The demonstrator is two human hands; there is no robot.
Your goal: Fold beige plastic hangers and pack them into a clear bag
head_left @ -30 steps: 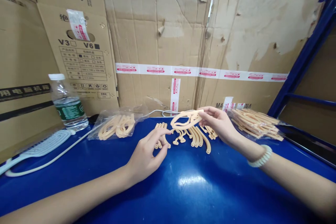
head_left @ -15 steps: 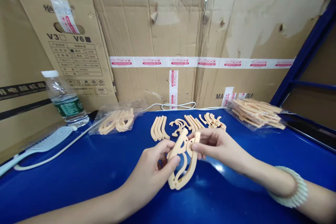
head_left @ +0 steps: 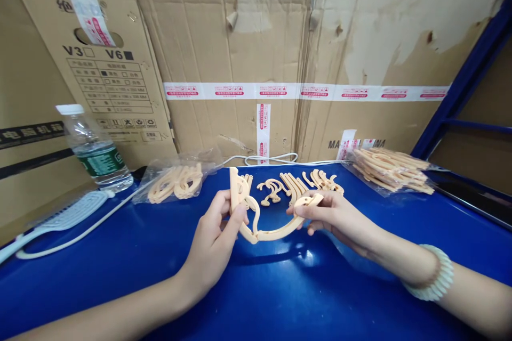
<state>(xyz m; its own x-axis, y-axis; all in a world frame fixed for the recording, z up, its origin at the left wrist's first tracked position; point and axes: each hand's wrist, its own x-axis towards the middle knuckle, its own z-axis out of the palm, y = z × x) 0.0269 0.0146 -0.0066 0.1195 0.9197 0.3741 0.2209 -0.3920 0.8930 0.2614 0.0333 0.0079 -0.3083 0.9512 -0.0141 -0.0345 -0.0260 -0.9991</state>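
Both hands hold one beige plastic frame of joined curved parts (head_left: pixel 269 225) just above the blue table (head_left: pixel 280 287). My left hand (head_left: pixel 218 234) pinches its upright left end. My right hand (head_left: pixel 332 216) grips its right end, fingers closed on it. The frame bows downward between them. Just behind the hands, separated beige pieces (head_left: pixel 292 186) lie in small rows on the table.
A clear bag of beige parts (head_left: pixel 178 180) lies at the back left and a stack of beige frames in plastic (head_left: pixel 390 170) at the back right. A water bottle (head_left: pixel 94 150), a white comb-like item (head_left: pixel 60 219) and a white cable (head_left: pixel 272 160) sit along the cardboard boxes (head_left: pixel 256 53).
My right hand carried the frame from over the pieces toward me; my left hand took hold of its other end. It went from upright to stretched sideways between both hands.
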